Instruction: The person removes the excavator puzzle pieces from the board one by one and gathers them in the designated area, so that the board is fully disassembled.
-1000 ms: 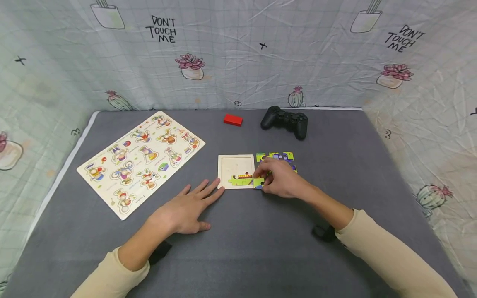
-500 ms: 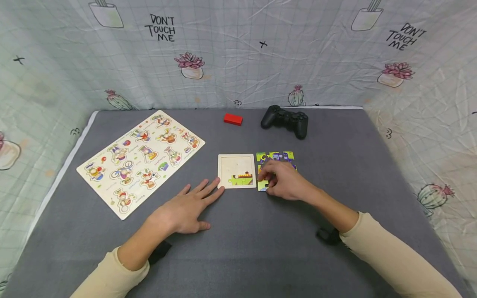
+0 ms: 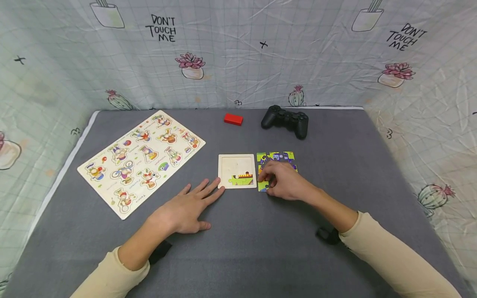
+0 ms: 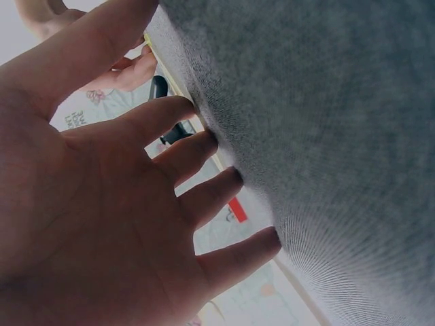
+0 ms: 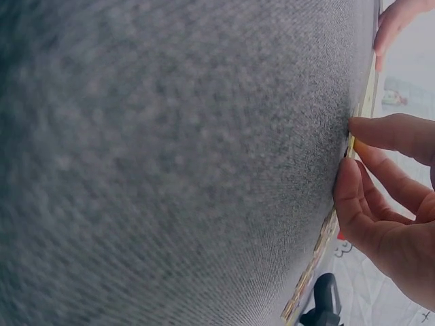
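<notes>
My left hand point(image 3: 188, 211) lies on the grey cloth with spread fingers, its fingertips by the lower left corner of a square wooden puzzle tray point(image 3: 237, 158). A few joined green, yellow and red jigsaw pieces point(image 3: 241, 180) sit in the tray's lower right part. Just right of the tray, my right hand point(image 3: 285, 181) pinches a green jigsaw piece point(image 3: 262, 186) between thumb and finger, down at the table. Further purple and green jigsaw pieces point(image 3: 288, 156) lie behind that hand, which partly hides them. The left wrist view shows my left palm point(image 4: 109, 204) and straight fingers.
At the left lies a large wooden picture board point(image 3: 141, 163) set at an angle. A red block point(image 3: 233, 119) and a black game controller point(image 3: 285, 121) are near the back edge. A patterned cloth point(image 3: 231, 54) hangs behind the table.
My right hand has shifted slightly to the right with the green jigsaw piece, which overlapped the tray's right edge before and now lies apart from it. The left hand has stayed still.
</notes>
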Demonstrator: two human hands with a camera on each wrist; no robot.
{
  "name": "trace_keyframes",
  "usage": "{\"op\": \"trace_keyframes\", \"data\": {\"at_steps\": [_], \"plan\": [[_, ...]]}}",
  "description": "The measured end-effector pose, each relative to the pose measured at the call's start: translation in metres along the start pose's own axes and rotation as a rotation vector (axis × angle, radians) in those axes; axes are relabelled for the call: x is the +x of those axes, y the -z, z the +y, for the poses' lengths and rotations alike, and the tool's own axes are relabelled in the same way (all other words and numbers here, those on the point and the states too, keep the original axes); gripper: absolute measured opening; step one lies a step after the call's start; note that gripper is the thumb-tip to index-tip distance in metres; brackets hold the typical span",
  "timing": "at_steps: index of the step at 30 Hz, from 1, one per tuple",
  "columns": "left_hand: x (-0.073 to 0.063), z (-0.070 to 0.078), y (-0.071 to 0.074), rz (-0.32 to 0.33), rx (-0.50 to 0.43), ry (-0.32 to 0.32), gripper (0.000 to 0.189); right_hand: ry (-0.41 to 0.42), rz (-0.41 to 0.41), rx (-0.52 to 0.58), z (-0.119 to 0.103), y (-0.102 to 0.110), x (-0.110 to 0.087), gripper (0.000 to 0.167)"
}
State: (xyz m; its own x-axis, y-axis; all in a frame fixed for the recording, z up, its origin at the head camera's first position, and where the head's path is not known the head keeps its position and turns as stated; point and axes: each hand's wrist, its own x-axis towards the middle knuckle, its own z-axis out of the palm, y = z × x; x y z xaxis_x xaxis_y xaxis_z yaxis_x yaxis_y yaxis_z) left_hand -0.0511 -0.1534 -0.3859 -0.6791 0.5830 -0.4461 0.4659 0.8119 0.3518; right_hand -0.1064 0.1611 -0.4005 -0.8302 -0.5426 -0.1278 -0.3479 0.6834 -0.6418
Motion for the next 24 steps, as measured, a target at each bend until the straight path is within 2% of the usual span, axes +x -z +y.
{"op": "trace_keyframes", "data": {"at_steps": [13,24], "plan": [[-0.0006,0.0006,0.0006,0.000,-0.008,-0.002,0.098,-0.028,-0.022,-0.012,0.0000,0.0022,0.0015,0.031],[-0.0002,0.0012,0.0011,-0.008,-0.008,0.004,0.099,0.010,-0.004,0.003,-0.0025,0.0064,0.0053,0.034]]}}
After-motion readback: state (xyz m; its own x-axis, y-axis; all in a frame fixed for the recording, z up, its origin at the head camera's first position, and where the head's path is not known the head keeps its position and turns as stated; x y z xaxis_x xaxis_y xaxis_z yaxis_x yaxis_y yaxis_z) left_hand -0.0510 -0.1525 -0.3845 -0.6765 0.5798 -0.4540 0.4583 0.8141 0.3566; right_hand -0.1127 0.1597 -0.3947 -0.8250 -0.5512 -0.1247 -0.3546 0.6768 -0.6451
